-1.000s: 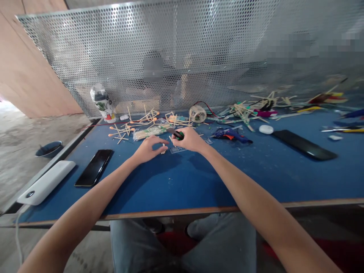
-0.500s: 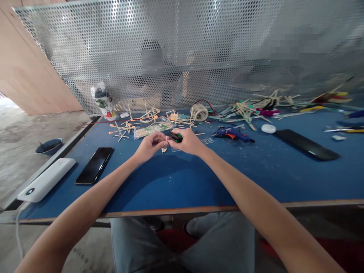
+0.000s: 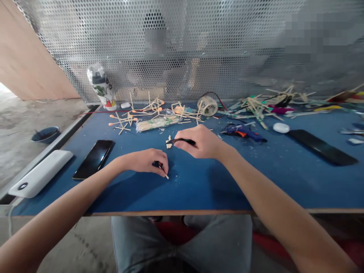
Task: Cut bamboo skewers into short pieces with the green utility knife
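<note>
My left hand (image 3: 150,161) is closed low over the blue table (image 3: 187,189), with a short wooden stick (image 3: 167,176) poking out below its fingertips. A small dark object (image 3: 157,164) also shows between those fingers. Up and to the right, my right hand (image 3: 199,142) is wrapped round a dark tool with a green part (image 3: 187,141); its tip lies over a little pile of short cut sticks (image 3: 168,145). Behind the hands lies a plastic bag of wooden sticks (image 3: 157,123).
A phone (image 3: 93,159) and white power bank (image 3: 42,172) lie left. Stick structures (image 3: 122,123), a cup (image 3: 105,91) and a clear round container (image 3: 207,106) stand behind. Rightward are a blue glue gun (image 3: 244,132), white case (image 3: 281,127) and black case (image 3: 321,146).
My hands have moved apart. The left came down toward me with a stick; the right moved slightly right with the tool, and the cut pile is now more exposed.
</note>
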A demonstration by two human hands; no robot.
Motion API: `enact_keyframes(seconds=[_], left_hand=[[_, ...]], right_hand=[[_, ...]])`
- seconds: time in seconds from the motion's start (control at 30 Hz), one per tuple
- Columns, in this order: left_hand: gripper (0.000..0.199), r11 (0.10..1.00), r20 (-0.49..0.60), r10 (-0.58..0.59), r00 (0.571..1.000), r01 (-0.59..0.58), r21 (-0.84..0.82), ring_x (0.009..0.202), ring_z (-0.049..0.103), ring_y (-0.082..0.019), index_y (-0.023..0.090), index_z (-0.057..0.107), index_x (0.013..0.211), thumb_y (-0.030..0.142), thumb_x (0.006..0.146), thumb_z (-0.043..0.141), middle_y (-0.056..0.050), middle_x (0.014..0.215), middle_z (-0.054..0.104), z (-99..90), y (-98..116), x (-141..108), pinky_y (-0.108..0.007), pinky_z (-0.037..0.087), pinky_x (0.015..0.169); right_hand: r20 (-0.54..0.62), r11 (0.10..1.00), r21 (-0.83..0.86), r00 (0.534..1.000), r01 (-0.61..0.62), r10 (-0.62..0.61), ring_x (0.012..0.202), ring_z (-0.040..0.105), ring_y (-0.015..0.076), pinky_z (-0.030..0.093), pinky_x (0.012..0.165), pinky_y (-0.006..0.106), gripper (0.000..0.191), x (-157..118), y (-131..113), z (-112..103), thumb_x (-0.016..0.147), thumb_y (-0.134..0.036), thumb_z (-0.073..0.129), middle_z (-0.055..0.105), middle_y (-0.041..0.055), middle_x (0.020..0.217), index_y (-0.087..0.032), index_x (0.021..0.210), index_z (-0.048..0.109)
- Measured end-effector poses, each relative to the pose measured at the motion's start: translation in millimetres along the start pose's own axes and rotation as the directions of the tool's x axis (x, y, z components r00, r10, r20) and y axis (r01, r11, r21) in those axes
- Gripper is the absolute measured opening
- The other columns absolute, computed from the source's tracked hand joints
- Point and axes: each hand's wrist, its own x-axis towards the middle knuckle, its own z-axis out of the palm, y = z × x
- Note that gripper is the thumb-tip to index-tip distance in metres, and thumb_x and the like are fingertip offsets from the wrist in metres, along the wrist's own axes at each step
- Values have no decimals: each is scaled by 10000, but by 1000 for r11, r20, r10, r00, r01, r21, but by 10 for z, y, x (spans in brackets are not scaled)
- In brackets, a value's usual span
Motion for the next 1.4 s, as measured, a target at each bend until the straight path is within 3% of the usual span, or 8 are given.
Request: enact_keyframes(seconds=[0.17,0.3,0.43,0.6,0.93,1.4], left_hand=[[114,997,52,44,998,-40,-67,882,657,-141,231,792,1003,294,930,731,-44,975,726,28,-100,57,-222,478,774],[112,989,53,75,996,-68,-129,887,671,-149,220,798,986,291,915,748,-54,944,740,14,-218,123,-220,492,780],[128,987,-19,74,997,-76,-138,886,652,-154,210,809,977,302,899,765,-68,907,726,90,-295,131,-234,486,828],[85,991,-57,109,992,-113,-68,895,640,-149,246,808,954,286,885,779,-49,930,712,175,-325,128,-235,474,856],[88,993,-57,116,992,-116,7,878,635,-152,234,802,966,269,923,735,-61,947,696,217,-250,142,-257,465,850],[79,987,-76,151,986,-146,66,845,656,-136,260,786,946,274,942,708,-33,953,743,264,-233,125,-275,445,838]], right_hand=[[90,978,-98,981,183,-174,579,494,96,287,571,261,274,-81,-43,43,1021,-389,500,625,-30,685,-205,861,624],[170,952,-154,956,264,-238,522,464,90,251,525,268,261,-273,152,196,998,-379,496,593,-54,627,-210,825,596],[205,928,-209,942,309,-268,508,451,97,229,503,282,216,-439,328,355,961,-319,472,566,-49,617,-208,815,587],[236,926,-235,941,296,-241,504,420,113,193,500,312,236,-556,377,458,980,-337,473,529,-47,622,-207,830,601],[317,924,-236,922,302,-221,551,427,118,189,532,303,297,-593,411,448,1054,-393,406,535,-39,663,-224,892,589],[333,859,-369,913,354,-233,475,378,137,124,507,328,376,-610,166,526,1066,-398,381,516,-39,604,-241,790,582]])
